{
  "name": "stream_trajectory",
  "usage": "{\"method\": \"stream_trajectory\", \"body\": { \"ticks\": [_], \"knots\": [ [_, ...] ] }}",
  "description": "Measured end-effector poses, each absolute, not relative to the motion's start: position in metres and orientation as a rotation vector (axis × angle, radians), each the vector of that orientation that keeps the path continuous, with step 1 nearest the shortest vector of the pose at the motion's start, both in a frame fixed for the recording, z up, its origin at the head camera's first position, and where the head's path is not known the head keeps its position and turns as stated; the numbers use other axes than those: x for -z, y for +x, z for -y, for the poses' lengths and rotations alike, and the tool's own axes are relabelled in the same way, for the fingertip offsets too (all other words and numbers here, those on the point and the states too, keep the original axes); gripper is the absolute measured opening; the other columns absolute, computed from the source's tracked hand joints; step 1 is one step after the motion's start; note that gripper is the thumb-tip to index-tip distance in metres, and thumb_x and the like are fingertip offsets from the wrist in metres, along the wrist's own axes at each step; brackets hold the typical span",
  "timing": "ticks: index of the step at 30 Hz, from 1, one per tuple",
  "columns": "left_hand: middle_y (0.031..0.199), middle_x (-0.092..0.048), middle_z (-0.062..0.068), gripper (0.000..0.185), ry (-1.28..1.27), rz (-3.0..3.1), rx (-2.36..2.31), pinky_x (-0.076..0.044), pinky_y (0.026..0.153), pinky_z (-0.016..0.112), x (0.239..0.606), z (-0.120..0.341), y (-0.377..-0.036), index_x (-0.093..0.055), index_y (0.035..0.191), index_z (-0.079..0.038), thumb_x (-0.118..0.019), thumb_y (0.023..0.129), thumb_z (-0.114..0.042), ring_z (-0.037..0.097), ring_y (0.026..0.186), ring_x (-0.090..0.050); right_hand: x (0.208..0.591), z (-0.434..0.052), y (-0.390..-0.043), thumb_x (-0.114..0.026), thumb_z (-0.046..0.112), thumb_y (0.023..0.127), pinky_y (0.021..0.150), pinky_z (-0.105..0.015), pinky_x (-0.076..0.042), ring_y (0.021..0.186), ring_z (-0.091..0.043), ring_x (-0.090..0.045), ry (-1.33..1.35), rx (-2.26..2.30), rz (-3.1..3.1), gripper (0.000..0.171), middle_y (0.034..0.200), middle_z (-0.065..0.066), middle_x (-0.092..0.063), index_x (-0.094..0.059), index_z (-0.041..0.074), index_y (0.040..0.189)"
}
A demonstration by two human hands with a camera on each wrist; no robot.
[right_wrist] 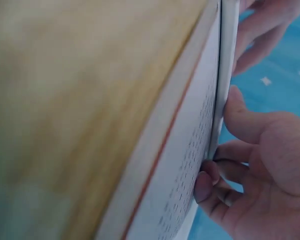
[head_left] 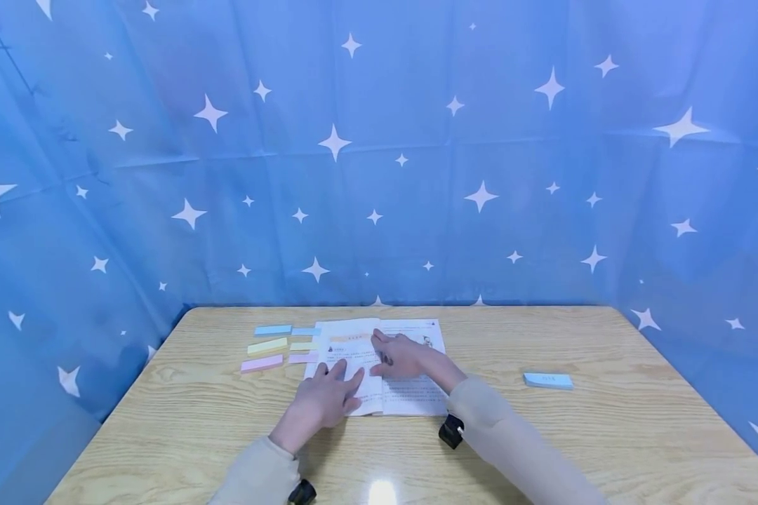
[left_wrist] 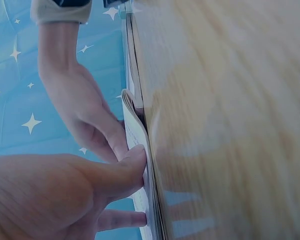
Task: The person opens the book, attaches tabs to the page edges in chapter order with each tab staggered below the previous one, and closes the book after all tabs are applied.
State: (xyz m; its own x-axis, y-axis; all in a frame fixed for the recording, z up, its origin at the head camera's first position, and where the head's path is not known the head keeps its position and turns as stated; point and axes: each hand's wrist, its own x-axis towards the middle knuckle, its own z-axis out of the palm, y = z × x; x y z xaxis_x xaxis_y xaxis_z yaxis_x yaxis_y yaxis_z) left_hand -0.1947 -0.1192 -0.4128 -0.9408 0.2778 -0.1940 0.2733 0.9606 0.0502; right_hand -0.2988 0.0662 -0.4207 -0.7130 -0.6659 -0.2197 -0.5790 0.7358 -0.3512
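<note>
A printed book lies open on the table, its left pages bulging up beside the fold. My left hand rests on the lower left page with fingers spread; in the left wrist view its thumb touches the page by the near edge. Reaching across the right page, my right hand presses along the fold, index finger toward the top. In the right wrist view its thumb lies against the raised pages, while some fingers bend over the facing page. Blue, yellow and pink tabs stick out from the book's left edge.
Left of the book lie blue, yellow and pink sticky note pads. A blue pad with writing sits to the right on the wooden table. A blue starred curtain hangs behind.
</note>
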Motion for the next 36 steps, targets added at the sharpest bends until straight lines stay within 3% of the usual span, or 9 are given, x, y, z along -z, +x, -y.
{"method": "stream_trajectory", "body": {
  "ticks": [6, 13, 18, 20, 21, 24, 28, 32, 36],
  "knots": [
    [0.158, -0.037, 0.012, 0.053, 0.404, -2.919, -0.029, -0.048, 0.097, 0.057, 0.413, 0.121, -0.195, -0.044, 0.155, -0.025, -0.052, 0.105, -0.042, 0.043, 0.139, -0.039, 0.417, -0.070, -0.281, -0.056, 0.036, 0.104, 0.118, -0.052, -0.024, 0.142, -0.048, -0.032, -1.077, 0.375, -2.557, 0.070, 0.164, -0.022, -0.018, -0.031, -0.002, 0.156],
    [0.158, -0.037, 0.012, 0.053, 0.405, -2.922, -0.051, -0.049, 0.096, 0.057, 0.413, 0.120, -0.193, -0.045, 0.154, -0.025, -0.052, 0.105, -0.041, 0.043, 0.137, -0.040, 0.413, -0.074, -0.265, -0.056, 0.041, 0.102, 0.117, -0.053, -0.028, 0.142, -0.053, -0.028, -1.075, 0.318, -2.534, 0.074, 0.165, -0.018, -0.019, -0.030, 0.000, 0.157],
    [0.158, -0.036, 0.012, 0.053, 0.412, -2.926, -0.039, -0.048, 0.097, 0.057, 0.413, 0.119, -0.194, -0.044, 0.155, -0.026, -0.052, 0.105, -0.042, 0.043, 0.138, -0.040, 0.411, -0.079, -0.253, -0.056, 0.040, 0.102, 0.116, -0.053, -0.029, 0.133, -0.047, -0.045, -1.138, 0.321, -2.525, 0.073, 0.163, -0.021, -0.020, -0.030, -0.001, 0.156],
    [0.159, -0.036, 0.012, 0.054, 0.415, -2.927, -0.037, -0.048, 0.097, 0.057, 0.413, 0.119, -0.194, -0.044, 0.155, -0.026, -0.052, 0.105, -0.042, 0.043, 0.138, -0.039, 0.411, -0.081, -0.248, -0.056, 0.040, 0.102, 0.115, -0.053, -0.031, 0.120, -0.043, -0.056, -1.166, 0.330, -2.518, 0.073, 0.163, -0.023, -0.020, -0.031, -0.002, 0.156],
    [0.159, -0.036, 0.012, 0.054, 0.416, -2.927, -0.035, -0.048, 0.098, 0.058, 0.413, 0.119, -0.194, -0.044, 0.155, -0.026, -0.052, 0.105, -0.042, 0.043, 0.138, -0.039, 0.411, -0.082, -0.246, -0.057, 0.040, 0.102, 0.114, -0.054, -0.032, 0.120, -0.044, -0.056, -1.174, 0.333, -2.517, 0.073, 0.162, -0.024, -0.021, -0.031, -0.003, 0.155],
    [0.159, -0.036, 0.012, 0.054, 0.416, -2.923, -0.033, -0.047, 0.099, 0.058, 0.414, 0.118, -0.195, -0.044, 0.155, -0.026, -0.052, 0.105, -0.042, 0.043, 0.139, -0.039, 0.411, -0.084, -0.239, -0.057, 0.042, 0.101, 0.116, -0.055, -0.028, 0.090, -0.032, -0.067, -1.191, 0.364, -2.492, 0.075, 0.161, -0.025, -0.021, -0.032, -0.004, 0.155],
    [0.159, -0.036, 0.012, 0.053, 0.408, -2.917, -0.048, -0.046, 0.101, 0.058, 0.414, 0.117, -0.194, -0.044, 0.155, -0.026, -0.052, 0.104, -0.042, 0.043, 0.139, -0.038, 0.411, -0.087, -0.228, -0.059, 0.040, 0.100, 0.118, -0.057, -0.022, 0.054, -0.010, -0.055, -1.224, 0.400, -2.447, 0.075, 0.160, -0.027, -0.021, -0.032, -0.006, 0.153],
    [0.159, -0.036, 0.013, 0.053, 0.402, -2.917, -0.080, -0.044, 0.102, 0.059, 0.414, 0.118, -0.194, -0.045, 0.154, -0.025, -0.053, 0.104, -0.042, 0.044, 0.140, -0.038, 0.407, -0.090, -0.215, -0.061, 0.039, 0.098, 0.115, -0.052, -0.032, 0.061, -0.009, -0.055, -1.248, 0.381, -2.434, 0.075, 0.160, -0.025, -0.024, -0.035, -0.005, 0.153],
    [0.159, -0.036, 0.013, 0.054, 0.404, -2.917, -0.104, -0.043, 0.102, 0.061, 0.414, 0.118, -0.194, -0.045, 0.154, -0.023, -0.053, 0.104, -0.041, 0.045, 0.140, -0.037, 0.401, -0.093, -0.201, -0.062, 0.044, 0.097, 0.103, -0.039, -0.045, 0.091, -0.023, -0.061, -1.195, 0.326, -2.431, 0.075, 0.162, -0.016, -0.027, -0.039, 0.002, 0.154]
  ]
}}
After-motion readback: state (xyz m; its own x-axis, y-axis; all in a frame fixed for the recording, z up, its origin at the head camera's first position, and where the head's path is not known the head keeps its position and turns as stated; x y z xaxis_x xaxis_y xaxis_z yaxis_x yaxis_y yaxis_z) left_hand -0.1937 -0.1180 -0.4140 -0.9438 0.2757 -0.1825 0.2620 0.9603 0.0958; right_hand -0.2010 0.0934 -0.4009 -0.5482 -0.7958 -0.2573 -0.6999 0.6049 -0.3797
